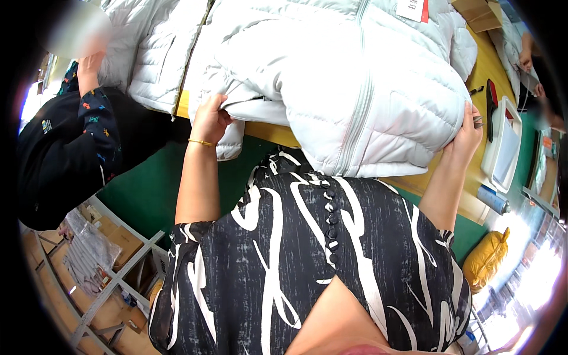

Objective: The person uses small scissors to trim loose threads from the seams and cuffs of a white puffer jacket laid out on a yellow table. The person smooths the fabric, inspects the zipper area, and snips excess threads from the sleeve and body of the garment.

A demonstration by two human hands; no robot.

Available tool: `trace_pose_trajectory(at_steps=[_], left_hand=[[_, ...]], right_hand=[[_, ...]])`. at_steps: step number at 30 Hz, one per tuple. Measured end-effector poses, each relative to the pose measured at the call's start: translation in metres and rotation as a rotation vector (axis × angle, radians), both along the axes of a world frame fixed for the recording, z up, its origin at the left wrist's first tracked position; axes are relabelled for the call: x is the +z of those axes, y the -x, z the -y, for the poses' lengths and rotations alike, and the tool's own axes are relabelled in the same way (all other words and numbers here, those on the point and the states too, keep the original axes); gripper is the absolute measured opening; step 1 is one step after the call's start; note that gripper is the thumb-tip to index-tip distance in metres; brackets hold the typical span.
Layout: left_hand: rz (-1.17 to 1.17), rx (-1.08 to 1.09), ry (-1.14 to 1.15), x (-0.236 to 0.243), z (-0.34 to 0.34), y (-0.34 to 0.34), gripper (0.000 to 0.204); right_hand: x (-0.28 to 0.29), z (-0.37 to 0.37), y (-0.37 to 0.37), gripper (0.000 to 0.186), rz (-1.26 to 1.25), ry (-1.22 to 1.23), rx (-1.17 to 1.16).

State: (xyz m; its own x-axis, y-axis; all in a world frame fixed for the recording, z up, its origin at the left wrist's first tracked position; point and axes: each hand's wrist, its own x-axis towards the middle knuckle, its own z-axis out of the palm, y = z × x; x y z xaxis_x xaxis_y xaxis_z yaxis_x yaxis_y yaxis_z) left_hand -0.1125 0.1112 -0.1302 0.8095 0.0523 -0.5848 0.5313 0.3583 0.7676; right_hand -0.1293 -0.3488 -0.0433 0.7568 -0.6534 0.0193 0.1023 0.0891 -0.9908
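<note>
A pale grey-white quilted puffer jacket (319, 77) lies across the table in front of me, its front zipper (361, 100) running lengthwise and its hem hanging toward my body. My left hand (210, 120) is closed on the jacket's left part, near a sleeve, thumb and fingers pinched on the fabric. At the jacket's right side edge, my right hand (466, 133) grips the cloth with its fingers closed. A small dark metal piece (478, 122) shows by the right fingers; its kind is hard to make out. A red and white tag (413, 10) lies on the upper part.
Another person in dark clothes (65, 154) works at the left with a second pale jacket (157, 65). Right of my jacket, the yellow table (482, 68) bears a red-black brush-like tool (491, 109), a white tray (503, 145) and a spray can (493, 199). A yellow bag (486, 258) stands lower right.
</note>
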Motion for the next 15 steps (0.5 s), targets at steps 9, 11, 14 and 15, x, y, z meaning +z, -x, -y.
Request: trace_pose_trajectory(at_steps=[9,11,14,15], left_hand=[[0.238,0.076,0.305,-0.025,-0.058,0.015,0.036],[0.171,0.306,0.618,-0.030,-0.066,0.008,0.037],[0.245,0.480,0.631,-0.048,-0.057,0.014,0.041],[0.261,0.520,0.681,-0.033,-0.033,0.014,0.043]], right_hand=[[-0.010,0.018,-0.002,0.017,-0.038,-0.048,-0.030],[-0.015,0.028,-0.006,0.017,-0.020,-0.015,-0.030],[-0.019,0.028,-0.016,0.016,-0.047,0.077,-0.022],[-0.019,0.024,-0.010,0.016,-0.019,0.057,0.039]])
